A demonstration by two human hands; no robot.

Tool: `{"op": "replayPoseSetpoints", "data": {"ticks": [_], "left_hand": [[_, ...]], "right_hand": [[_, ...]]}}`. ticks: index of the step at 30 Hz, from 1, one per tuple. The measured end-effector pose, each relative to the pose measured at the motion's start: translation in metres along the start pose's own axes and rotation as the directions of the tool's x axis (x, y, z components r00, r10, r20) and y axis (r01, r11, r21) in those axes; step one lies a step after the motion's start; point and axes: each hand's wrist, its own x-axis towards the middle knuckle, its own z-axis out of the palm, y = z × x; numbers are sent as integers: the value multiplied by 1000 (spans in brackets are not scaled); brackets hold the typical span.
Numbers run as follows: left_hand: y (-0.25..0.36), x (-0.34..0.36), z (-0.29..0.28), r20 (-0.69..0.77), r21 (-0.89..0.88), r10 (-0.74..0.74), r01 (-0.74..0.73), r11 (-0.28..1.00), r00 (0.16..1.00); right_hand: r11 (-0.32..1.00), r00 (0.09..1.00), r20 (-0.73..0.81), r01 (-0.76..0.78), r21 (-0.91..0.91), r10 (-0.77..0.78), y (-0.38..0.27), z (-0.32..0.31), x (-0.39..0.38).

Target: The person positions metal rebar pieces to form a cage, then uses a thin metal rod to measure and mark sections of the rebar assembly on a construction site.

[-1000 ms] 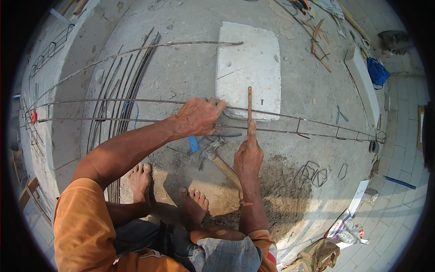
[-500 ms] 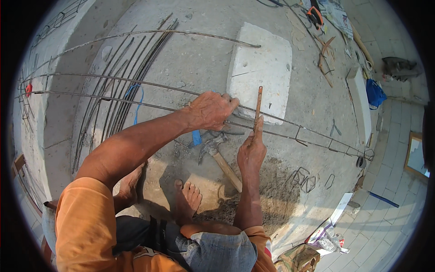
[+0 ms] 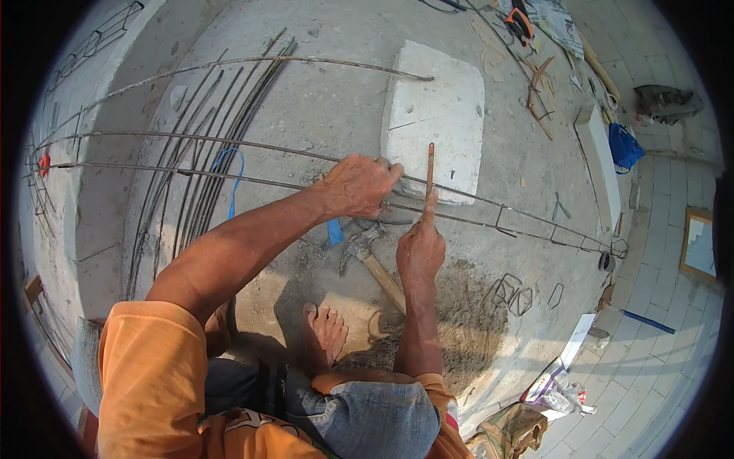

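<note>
My left hand [image 3: 355,186] is closed around the long steel rebar cage [image 3: 505,210], whose two long bars cross in front of me. My right hand [image 3: 420,249] grips a rusty, narrow flat bar [image 3: 430,164] upright against the bars, index finger along it. Behind the hands lies a white concrete block [image 3: 440,92]. Below them on the dusty floor are a claw hammer [image 3: 382,279] with a wooden handle and a blue object [image 3: 334,231], partly hidden. My bare foot [image 3: 325,333] is beside the hammer.
A concrete ledge [image 3: 107,92] runs along the left, near loose rebar rods [image 3: 199,176]. Bent stirrups [image 3: 520,298] lie to the right. Behind are an orange-handled saw [image 3: 520,23] and scrap pieces. A white beam [image 3: 600,168] and blue bag [image 3: 625,145] sit at the right.
Both hands keep their grips. The view has shifted, so the bars appear more steeply slanted and the block further right than a second ago.
</note>
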Motion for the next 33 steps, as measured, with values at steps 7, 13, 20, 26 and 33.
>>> {"op": "replayPoseSetpoints", "data": {"ticks": [7,13,20,26,33], "left_hand": [[-2,-3,3,-6,10,-6,6,1000,1000],[-3,3,4,40,16,15,-16,1000,999],[-1,10,4,15,5,14,-14,1000,1000],[-7,5,6,14,41,-23,23,999,1000],[-3,4,10,1,61,-6,6,998,1000]], "right_hand": [[991,999,23,-20,-131,23,-12,-3,-1],[991,999,-34,-20,-132,15,-4,10,4],[973,996,55,-52,-223,66,-9,3,-3],[986,989,140,-32,-161,55,4,-1,-11],[993,999,9,-36,-112,37,1,7,1]]}}
